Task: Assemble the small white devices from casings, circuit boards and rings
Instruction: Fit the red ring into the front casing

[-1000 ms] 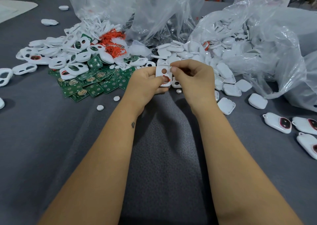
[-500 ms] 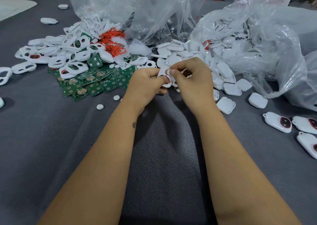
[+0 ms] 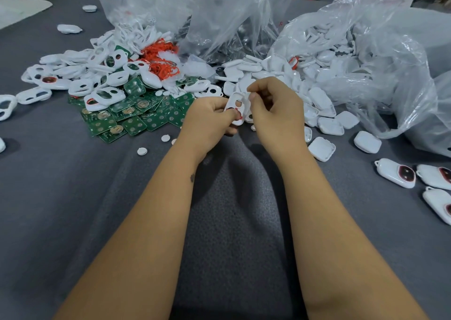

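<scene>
My left hand (image 3: pixel 210 117) grips a white front casing (image 3: pixel 236 107) with two openings and a red ring at its lower hole, held tilted above the grey mat. My right hand (image 3: pixel 275 110) is curled beside the casing's upper right edge, its thumb and forefinger pinched together at the casing's top; what they pinch is too small to tell. Green circuit boards (image 3: pixel 136 119) lie in a heap left of my hands. Orange-red rings (image 3: pixel 161 58) are piled behind them. White front casings (image 3: pixel 97 85) are scattered to the left, back casings (image 3: pixel 324 124) to the right.
Clear plastic bags (image 3: pixel 244 19) of parts stand at the back and right. Three assembled devices (image 3: pixel 395 173) lie at the right edge. Small white round buttons (image 3: pixel 142 151) dot the mat (image 3: pixel 231 222) near my left wrist. A pale board (image 3: pixel 19 10) is at the far left corner.
The casing has tilted from facing me to leaning right. My right hand has lifted from gripping its right side to pinching at its upper edge. Left hand has kept its hold.
</scene>
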Demonstrator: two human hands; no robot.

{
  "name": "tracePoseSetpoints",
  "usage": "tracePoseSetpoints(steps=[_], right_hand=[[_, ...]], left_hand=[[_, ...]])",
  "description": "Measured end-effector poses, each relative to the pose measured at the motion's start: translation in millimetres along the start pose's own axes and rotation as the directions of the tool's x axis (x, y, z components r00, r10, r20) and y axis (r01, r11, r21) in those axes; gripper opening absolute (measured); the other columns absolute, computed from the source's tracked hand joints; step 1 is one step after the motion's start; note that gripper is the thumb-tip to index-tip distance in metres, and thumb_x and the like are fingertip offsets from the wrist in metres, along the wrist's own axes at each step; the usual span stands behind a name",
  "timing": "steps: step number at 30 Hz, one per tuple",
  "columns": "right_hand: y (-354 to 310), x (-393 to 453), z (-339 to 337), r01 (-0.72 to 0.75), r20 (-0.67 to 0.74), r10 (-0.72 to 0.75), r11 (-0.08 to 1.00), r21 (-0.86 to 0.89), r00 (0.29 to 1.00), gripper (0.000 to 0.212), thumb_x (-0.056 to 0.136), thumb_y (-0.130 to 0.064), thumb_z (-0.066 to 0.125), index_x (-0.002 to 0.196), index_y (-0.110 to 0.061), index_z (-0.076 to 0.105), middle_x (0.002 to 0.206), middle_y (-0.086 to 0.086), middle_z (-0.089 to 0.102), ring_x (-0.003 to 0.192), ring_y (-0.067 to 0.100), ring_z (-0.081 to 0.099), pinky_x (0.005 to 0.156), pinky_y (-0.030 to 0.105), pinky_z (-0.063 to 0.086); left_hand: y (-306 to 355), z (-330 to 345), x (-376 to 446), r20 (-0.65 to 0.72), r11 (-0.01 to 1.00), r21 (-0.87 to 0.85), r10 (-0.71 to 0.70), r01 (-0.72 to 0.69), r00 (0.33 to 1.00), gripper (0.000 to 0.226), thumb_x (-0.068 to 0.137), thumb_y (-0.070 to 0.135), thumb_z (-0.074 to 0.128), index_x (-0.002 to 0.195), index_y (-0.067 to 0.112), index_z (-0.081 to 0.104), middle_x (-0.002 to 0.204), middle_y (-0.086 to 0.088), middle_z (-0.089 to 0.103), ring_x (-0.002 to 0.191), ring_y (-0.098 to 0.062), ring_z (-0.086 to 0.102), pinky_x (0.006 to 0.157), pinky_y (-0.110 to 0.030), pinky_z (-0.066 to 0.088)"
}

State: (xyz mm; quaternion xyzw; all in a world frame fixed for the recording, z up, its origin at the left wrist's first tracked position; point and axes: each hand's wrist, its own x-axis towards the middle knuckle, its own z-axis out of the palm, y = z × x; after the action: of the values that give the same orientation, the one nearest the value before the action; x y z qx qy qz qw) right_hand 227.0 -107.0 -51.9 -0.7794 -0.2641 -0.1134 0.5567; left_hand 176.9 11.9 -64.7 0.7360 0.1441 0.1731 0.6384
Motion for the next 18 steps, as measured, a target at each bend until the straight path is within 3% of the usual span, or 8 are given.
tracePoseSetpoints(steps=[4, 8, 12, 18], right_hand=[[1.0, 1.0, 0.6, -0.050, 0.047, 0.050, 0.999, 0.000, 0.998, 0.020, 0.086, -0.004, 0.060, 0.086, -0.023, 0.067, 0.079, -0.017, 0.063, 0.078, 0.002, 0.060, 0.077, 0.017, 0.049], [0.6, 1.5, 0.9, -0.054, 0.030, 0.054, 0.998, -0.013, 0.998, 0.017, 0.085, -0.005, 0.061, 0.086, -0.018, 0.071, 0.076, -0.016, 0.063, 0.078, 0.007, 0.063, 0.078, 0.026, 0.052], [0.6, -0.1, 3.7, -0.037, 0.003, 0.037, 0.998, -0.044, 0.999, 0.016, 0.086, -0.007, 0.060, 0.087, -0.019, 0.071, 0.078, -0.017, 0.062, 0.080, 0.003, 0.059, 0.075, 0.018, 0.049], [2.3, -0.5, 5.4, -0.019, 0.001, 0.019, 0.997, -0.071, 1.000, 0.016, 0.085, -0.007, 0.061, 0.089, -0.018, 0.072, 0.086, -0.009, 0.065, 0.083, 0.007, 0.061, 0.079, 0.022, 0.048]], left_hand=[[-0.9, -1.3, 0.4, 0.008, 1.000, -0.021, 0.012, -0.011, 1.000, 0.028, 0.087, 0.002, 0.060, 0.076, 0.025, 0.072, 0.069, 0.007, 0.072, 0.057, -0.007, 0.062, 0.057, -0.020, 0.052], [-1.9, -2.2, 0.4, 0.016, 1.000, -0.021, 0.018, -0.018, 1.000, 0.024, 0.088, 0.004, 0.061, 0.079, 0.024, 0.072, 0.071, 0.005, 0.072, 0.060, -0.008, 0.063, 0.058, -0.020, 0.052], [-1.3, -0.5, -1.4, 0.039, 1.000, -0.010, 0.028, -0.028, 0.999, 0.018, 0.090, 0.006, 0.061, 0.084, 0.018, 0.073, 0.074, 0.001, 0.072, 0.065, -0.009, 0.065, 0.061, -0.020, 0.052], [2.6, 0.7, -5.8, 0.065, 0.995, -0.100, 0.023, -0.016, 0.998, 0.013, 0.092, 0.004, 0.062, 0.092, 0.013, 0.072, 0.083, -0.007, 0.072, 0.075, -0.009, 0.067, 0.067, -0.016, 0.053]])
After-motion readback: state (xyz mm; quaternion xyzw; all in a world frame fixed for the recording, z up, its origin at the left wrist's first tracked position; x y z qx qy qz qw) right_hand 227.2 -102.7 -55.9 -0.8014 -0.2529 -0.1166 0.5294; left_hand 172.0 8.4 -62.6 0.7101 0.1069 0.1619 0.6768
